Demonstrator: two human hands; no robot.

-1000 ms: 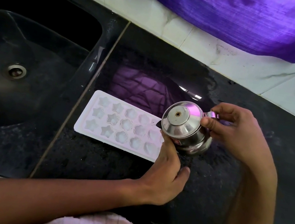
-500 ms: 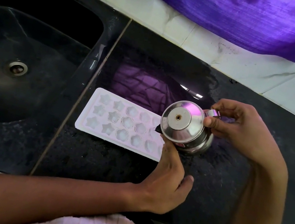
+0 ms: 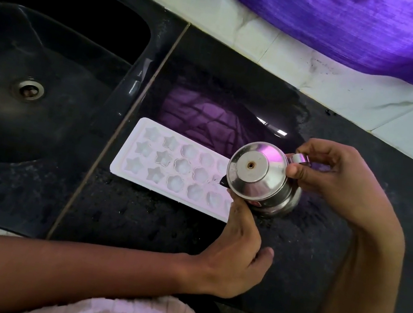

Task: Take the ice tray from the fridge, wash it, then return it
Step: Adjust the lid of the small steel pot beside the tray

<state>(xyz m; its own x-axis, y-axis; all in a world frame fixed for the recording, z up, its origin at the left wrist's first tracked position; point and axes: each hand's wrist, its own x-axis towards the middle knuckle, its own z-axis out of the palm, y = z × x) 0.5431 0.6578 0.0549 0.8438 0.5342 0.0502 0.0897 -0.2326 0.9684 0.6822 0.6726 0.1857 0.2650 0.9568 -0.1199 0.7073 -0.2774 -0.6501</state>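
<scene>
Two hands meet at a tipped steel jug (image 3: 262, 178), right of the black sink (image 3: 46, 89). Between sink and jug, the white ice tray (image 3: 170, 166) lies flat on the black countertop (image 3: 134, 215). The left hand (image 3: 235, 255) touches the jug's lower side, fingers hidden; the right hand (image 3: 338, 185) pinches its handle.
</scene>
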